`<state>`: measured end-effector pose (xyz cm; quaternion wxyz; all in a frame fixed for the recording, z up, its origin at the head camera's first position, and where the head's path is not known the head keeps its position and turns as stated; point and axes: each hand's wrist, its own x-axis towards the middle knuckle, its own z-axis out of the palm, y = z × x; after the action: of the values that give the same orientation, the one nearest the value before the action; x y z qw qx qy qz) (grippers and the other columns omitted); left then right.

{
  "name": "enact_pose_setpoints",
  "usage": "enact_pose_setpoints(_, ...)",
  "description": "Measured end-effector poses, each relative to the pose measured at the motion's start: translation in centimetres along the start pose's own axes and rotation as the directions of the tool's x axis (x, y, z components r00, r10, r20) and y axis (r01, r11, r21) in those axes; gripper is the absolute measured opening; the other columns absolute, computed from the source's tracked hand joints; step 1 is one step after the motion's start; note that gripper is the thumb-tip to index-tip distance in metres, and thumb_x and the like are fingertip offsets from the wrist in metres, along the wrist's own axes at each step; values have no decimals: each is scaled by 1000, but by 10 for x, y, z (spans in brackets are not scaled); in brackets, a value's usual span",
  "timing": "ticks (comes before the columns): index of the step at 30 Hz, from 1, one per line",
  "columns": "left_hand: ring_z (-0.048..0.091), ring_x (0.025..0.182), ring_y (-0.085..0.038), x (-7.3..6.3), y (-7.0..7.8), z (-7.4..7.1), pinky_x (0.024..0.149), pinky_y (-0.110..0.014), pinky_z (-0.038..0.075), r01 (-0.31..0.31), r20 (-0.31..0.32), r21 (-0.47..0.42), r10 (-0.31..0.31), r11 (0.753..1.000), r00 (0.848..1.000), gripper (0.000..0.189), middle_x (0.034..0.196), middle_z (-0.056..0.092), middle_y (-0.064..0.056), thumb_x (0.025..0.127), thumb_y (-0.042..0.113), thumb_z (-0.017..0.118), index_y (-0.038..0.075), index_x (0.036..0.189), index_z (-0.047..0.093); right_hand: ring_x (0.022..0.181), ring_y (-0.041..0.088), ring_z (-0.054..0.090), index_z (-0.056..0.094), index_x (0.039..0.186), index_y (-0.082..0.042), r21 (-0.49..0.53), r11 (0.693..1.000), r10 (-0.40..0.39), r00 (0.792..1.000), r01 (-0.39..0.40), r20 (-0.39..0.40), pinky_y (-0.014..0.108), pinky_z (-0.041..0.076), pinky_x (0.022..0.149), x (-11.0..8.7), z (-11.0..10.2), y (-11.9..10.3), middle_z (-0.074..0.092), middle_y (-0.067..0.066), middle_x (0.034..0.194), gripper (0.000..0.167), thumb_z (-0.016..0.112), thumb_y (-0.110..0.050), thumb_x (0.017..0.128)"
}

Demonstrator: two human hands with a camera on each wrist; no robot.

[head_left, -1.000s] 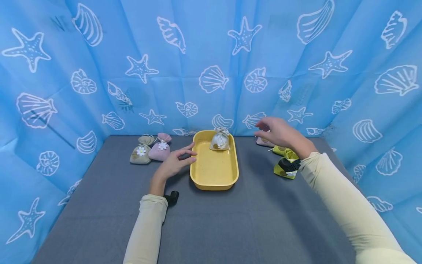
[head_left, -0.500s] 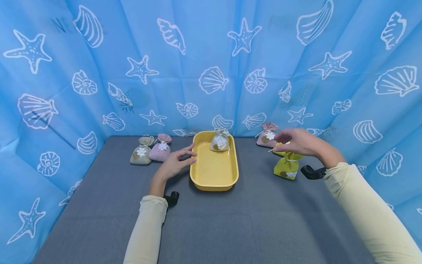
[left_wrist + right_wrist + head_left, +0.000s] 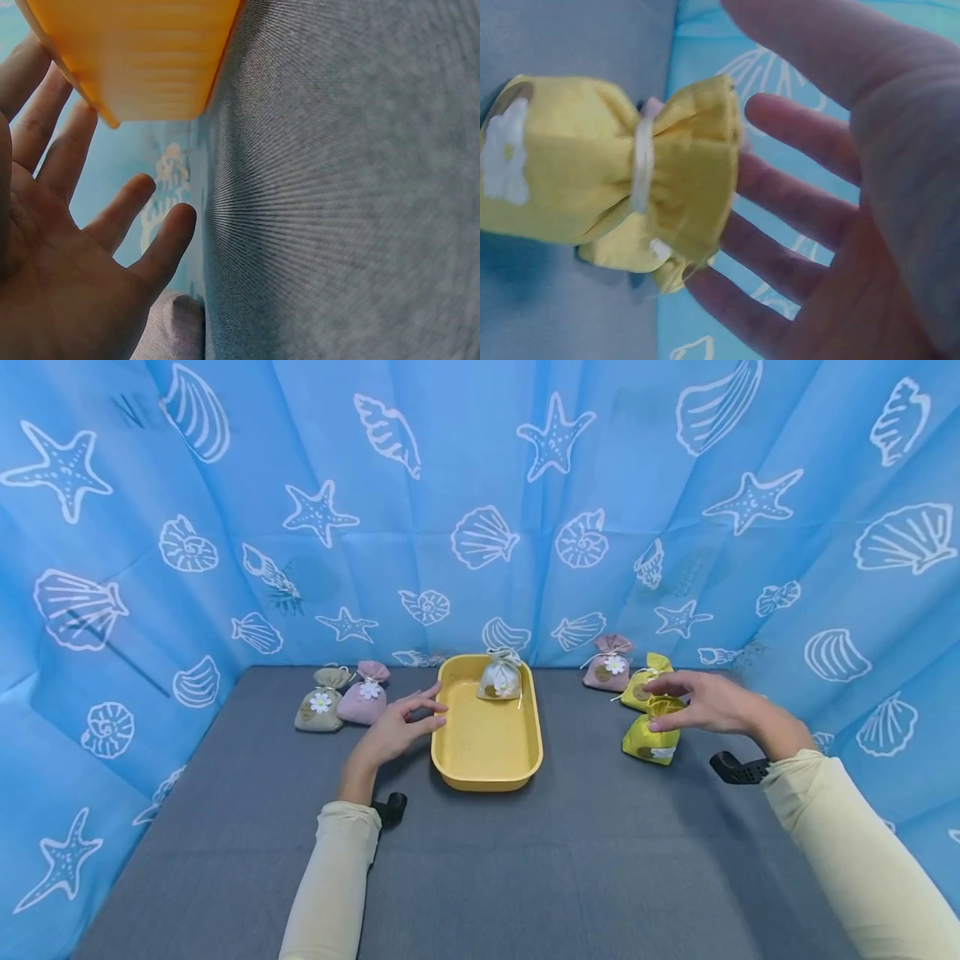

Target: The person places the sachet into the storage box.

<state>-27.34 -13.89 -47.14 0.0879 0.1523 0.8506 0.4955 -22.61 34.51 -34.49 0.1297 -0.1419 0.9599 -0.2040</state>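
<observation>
My left hand (image 3: 393, 732) has its fingertips at the left rim of a yellow tray (image 3: 487, 782), fingers spread. In the left wrist view the fingers (image 3: 67, 150) meet the tray's edge. Inside the tray, at the back right, sits a white drawstring pouch (image 3: 499, 677). At the right, my right hand (image 3: 712, 703) reaches over the nearer yellow pouch (image 3: 647, 741), which stands on the table. Seen from the right wrist, its thumb and fingers are apart around the gathered neck of that yellow pouch (image 3: 562, 165), not closed on it. A second yellow pouch (image 3: 637, 687) stands just behind.
A pink pouch with a white flower (image 3: 606, 672) stands at the back right. Left of the tray are a beige pouch (image 3: 317, 714) and another pink pouch (image 3: 360, 704). A blue shell-patterned curtain (image 3: 480, 485) hangs behind the grey table (image 3: 487, 877).
My right hand has moved right and toward me, from above the back pink pouch to the nearer yellow pouch, and lower. The left hand has stayed at the tray.
</observation>
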Motion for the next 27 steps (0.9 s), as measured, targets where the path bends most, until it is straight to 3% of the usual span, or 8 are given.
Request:
enact_pose_setpoints(8,18,161,-25,1,-2,0,124,-66,21,-5,-5,8,5,1000,1000,32,165,36,17,98,39,69,24,125,70,132,55,50,46,150,-4,8,1000,12,1000,-12,17,67,46,102,-3,14,21,51,32,147,81,77,-46,88)
enact_pose_setpoints(18,18,161,-26,0,1,0,124,-66,22,-8,-5,7,8,1000,1000,35,165,35,17,97,41,69,21,127,70,134,56,47,42,151,6,79,996,47,997,-42,-53,68,43,106,-1,35,35,48,36,148,74,62,-44,101)
enact_pose_setpoints(27,18,161,-24,-1,3,1,125,-64,21,16,-5,5,-16,1000,1000,32,165,35,18,98,38,68,23,126,70,124,47,59,49,148,2,88,995,57,996,-50,-75,61,50,100,0,40,36,61,30,136,67,58,-46,103)
